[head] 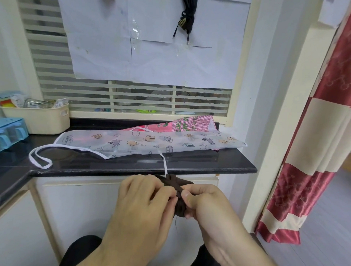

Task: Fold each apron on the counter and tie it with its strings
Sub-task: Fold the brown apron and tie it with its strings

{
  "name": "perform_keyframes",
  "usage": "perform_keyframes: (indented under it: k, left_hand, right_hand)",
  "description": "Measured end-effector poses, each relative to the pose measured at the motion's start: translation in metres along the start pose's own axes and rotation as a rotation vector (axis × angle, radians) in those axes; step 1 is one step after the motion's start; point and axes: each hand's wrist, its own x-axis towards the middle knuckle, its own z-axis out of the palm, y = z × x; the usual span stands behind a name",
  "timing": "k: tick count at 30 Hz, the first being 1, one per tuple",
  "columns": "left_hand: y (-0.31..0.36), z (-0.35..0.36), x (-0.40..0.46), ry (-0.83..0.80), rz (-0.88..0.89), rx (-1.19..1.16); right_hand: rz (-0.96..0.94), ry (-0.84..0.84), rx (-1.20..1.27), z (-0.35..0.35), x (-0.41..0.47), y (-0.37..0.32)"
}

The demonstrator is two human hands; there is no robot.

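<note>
Below the counter (132,168) edge, our left hand (145,195) and right hand (205,201) both pinch a small dark brown apron bundle (177,189). We judge the tying step underway; next, cinch the knot. Printed apron (143,143) and pink apron (190,123) lie unfolded on the counter.

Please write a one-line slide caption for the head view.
Both hands grip a dark brown bundle below the counter, where two aprons lie unfolded.
</note>
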Motion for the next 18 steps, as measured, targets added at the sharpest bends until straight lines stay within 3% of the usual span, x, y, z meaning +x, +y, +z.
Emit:
perform_keyframes:
  k: [5, 9, 13, 18]
  left_hand:
    - [0.001, 0.002, 0.003, -0.048, -0.032, -0.011]
    - [0.005, -0.003, 0.007, -0.195, -0.098, -0.026]
    - [0.0, -0.006, 0.008, -0.291, -0.212, -0.2]
    - [-0.004, -0.007, 0.006, -0.302, -0.26, -0.34]
  right_hand:
    - [-0.035, 0.022, 0.02, -0.001, -0.003, -0.002]
    - [-0.069, 0.07, -0.034, -0.002, -0.001, 0.004]
    - [-0.137, 0.108, -0.068, -0.004, -0.001, 0.005]
    - [-0.201, 0.199, 0.048, -0.01, -0.002, 0.01]
